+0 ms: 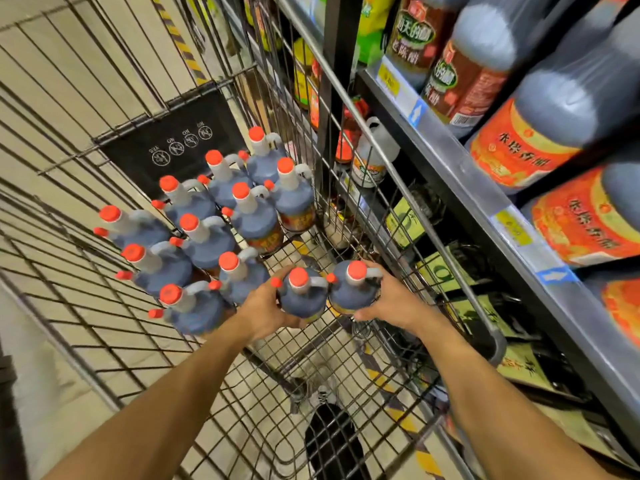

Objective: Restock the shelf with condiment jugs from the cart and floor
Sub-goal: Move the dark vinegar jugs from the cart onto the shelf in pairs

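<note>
— What have you got hold of?
— My left hand point(266, 308) grips one dark red-capped jug point(302, 296), my right hand point(388, 299) grips another point(349, 289), side by side inside the wire cart point(346, 368).
— And the others?
— The other jugs point(221, 216) stand upright further in, beside the shelf point(460, 174).

Inside the wire cart point(114, 327), the left hand point(266, 306) grips one dark jug point(303, 299) and the right hand point(388, 299) grips another point(349, 289), beside red-capped jugs point(207, 237) near the shelf point(450, 168).
</note>
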